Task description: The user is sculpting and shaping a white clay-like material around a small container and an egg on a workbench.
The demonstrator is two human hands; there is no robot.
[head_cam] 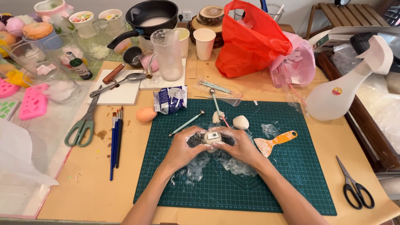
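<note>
- A small white clay block (212,137) was pinched between the left hand (183,148) and right hand (238,146), mid green cutting mat (291,183).
- Shaping seemed half done; two white clay lumps (240,122) lay untouched, just beyond.

A small cream-white block (213,136) with a dark square mark on its top face is held between the fingertips of 2 hands, above the middle of a dark green cutting mat (291,183). It is kept level, its top face turned up. Crumpled clear plastic film (233,164) is spread under it, toward 6 o'clock.
</note>
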